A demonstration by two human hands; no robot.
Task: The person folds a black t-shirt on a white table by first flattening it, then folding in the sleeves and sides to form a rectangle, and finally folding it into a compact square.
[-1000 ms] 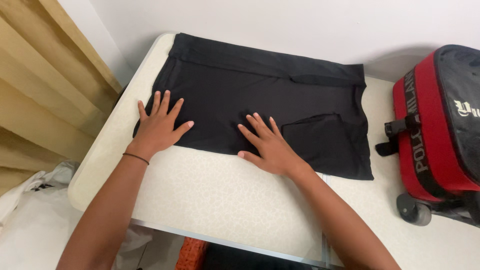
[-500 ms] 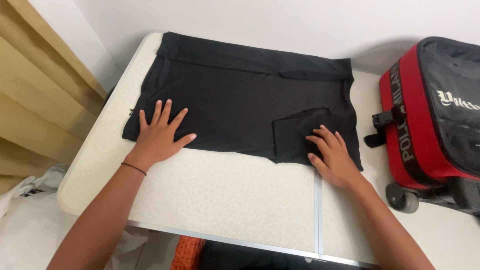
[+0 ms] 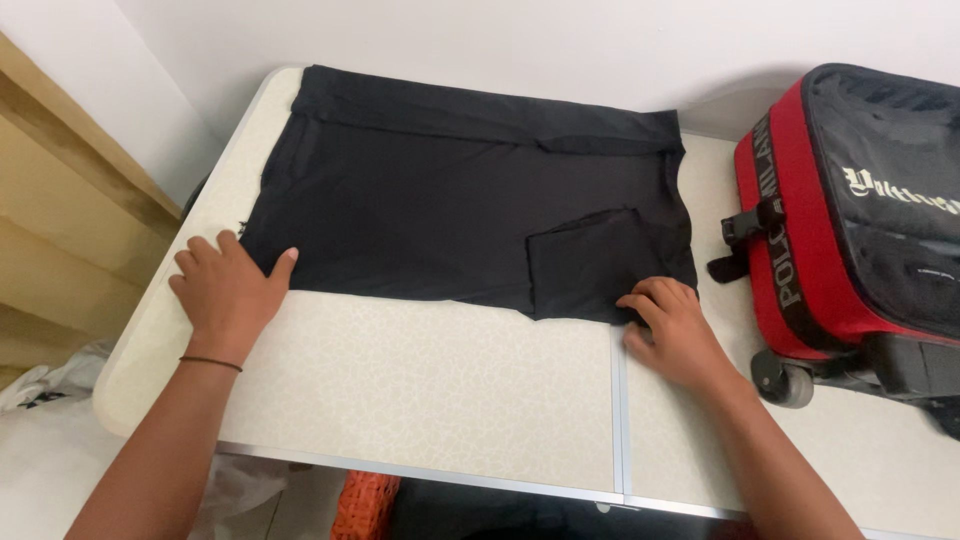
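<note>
A black garment (image 3: 440, 200) lies spread flat on a pale speckled table (image 3: 440, 390), with a smaller folded flap (image 3: 580, 265) at its near right part. My left hand (image 3: 228, 298) is at the garment's near left corner, fingers curled and thumb on the cloth edge. At the near right corner, my right hand (image 3: 675, 335) has its fingers bent over the hem. A thin dark band circles my left wrist.
A red and black wheeled suitcase (image 3: 860, 220) lies on the table at the right, close to the garment's edge. Beige panels (image 3: 60, 250) stand at the left, a white wall behind. An orange item (image 3: 365, 505) shows below the table's near edge.
Both hands left the flat cloth and slid outward and toward me. The left hand went to the near left corner, the right hand to the near right corner, and the fingers curled.
</note>
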